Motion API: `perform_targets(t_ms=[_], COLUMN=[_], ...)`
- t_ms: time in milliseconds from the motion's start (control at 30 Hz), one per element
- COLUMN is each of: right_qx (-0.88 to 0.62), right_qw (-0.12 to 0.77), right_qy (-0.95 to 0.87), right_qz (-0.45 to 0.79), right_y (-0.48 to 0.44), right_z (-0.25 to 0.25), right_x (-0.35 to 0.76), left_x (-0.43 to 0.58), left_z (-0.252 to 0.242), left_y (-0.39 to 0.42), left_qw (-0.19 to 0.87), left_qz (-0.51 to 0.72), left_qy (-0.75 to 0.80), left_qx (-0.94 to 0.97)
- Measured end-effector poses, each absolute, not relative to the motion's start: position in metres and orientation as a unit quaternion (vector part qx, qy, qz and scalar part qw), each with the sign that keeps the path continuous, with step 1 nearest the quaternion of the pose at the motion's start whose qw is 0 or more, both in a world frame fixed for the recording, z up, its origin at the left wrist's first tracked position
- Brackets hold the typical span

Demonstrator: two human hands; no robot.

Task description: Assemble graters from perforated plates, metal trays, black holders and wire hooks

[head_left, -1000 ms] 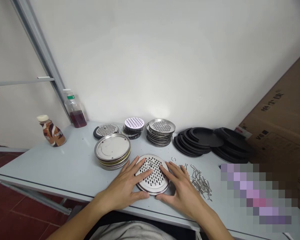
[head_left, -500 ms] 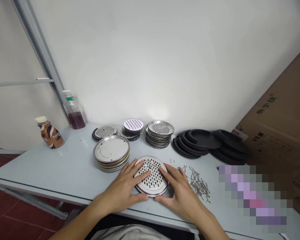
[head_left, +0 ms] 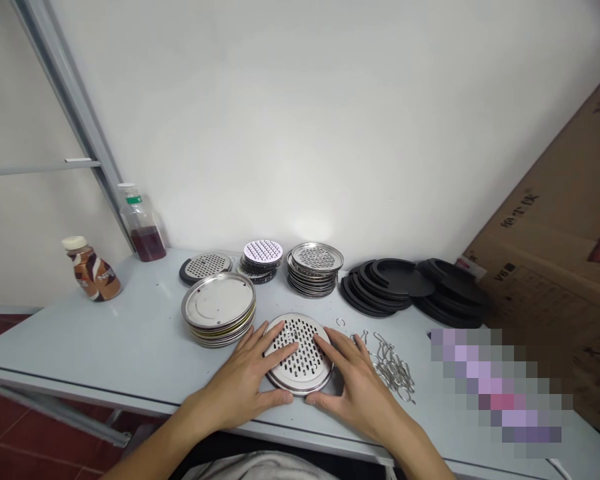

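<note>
A round metal grater plate [head_left: 303, 350] with rows of slots lies at the table's front, on top of another metal rim. My left hand [head_left: 250, 377] holds its left side, fingers spread over the top and thumb at the near edge. On the right side, my right hand [head_left: 353, 377] grips it the same way, fingertips on the slotted face. Just left of it stands a stack of round metal trays [head_left: 219, 303]. A loose pile of wire loops and rings [head_left: 393, 363] lies beside my right hand, and a single ring [head_left: 341, 322] sits behind it.
Along the wall stand a black-rimmed grater [head_left: 207, 266], small grater discs [head_left: 263, 253], a stack of grater plates [head_left: 316, 267] and black round holders [head_left: 395, 283]. Two bottles, brown [head_left: 93, 270] and clear [head_left: 145, 230], are at left. A cardboard box [head_left: 545, 267] leans at right.
The view has shifted slightly, so things sit a little further left. Both hands keep the same hold on the grater plate.
</note>
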State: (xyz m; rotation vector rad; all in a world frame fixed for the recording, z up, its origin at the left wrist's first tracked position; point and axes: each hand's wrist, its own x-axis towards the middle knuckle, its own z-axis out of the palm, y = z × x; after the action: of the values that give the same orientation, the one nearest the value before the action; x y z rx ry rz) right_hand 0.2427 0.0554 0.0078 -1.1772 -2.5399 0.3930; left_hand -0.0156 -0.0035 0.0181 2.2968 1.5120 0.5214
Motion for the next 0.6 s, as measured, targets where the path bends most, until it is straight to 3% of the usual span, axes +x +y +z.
perform_targets(t_ms=[233, 333, 467, 600], right_qx=[-0.408, -0.437, -0.511, -0.679], right_qw=[0.172, 0.233, 0.374, 0.305], right_qy=[-0.881, -0.851, -0.771, -0.662], right_qz=[0.168, 0.177, 0.065, -0.083], right_y=[0.051, 0.065, 0.132, 0.219], right_z=[0.009, 0.027, 0.070, 0.098], right_x=[0.241, 0.250, 0.292, 0.353], left_x=[-0.017, -0.018, -0.018, -0.017], left_z=[0.017, 0.016, 0.016, 0.018], left_y=[-0.004, -0.004, -0.005, -0.006], left_qw=[0.170, 0.168, 0.172, 0.179], left_qz=[0.189, 0.192, 0.197, 0.189], left_qy=[0.532, 0.530, 0.530, 0.537], left_qx=[0.808, 0.809, 0.806, 0.803])
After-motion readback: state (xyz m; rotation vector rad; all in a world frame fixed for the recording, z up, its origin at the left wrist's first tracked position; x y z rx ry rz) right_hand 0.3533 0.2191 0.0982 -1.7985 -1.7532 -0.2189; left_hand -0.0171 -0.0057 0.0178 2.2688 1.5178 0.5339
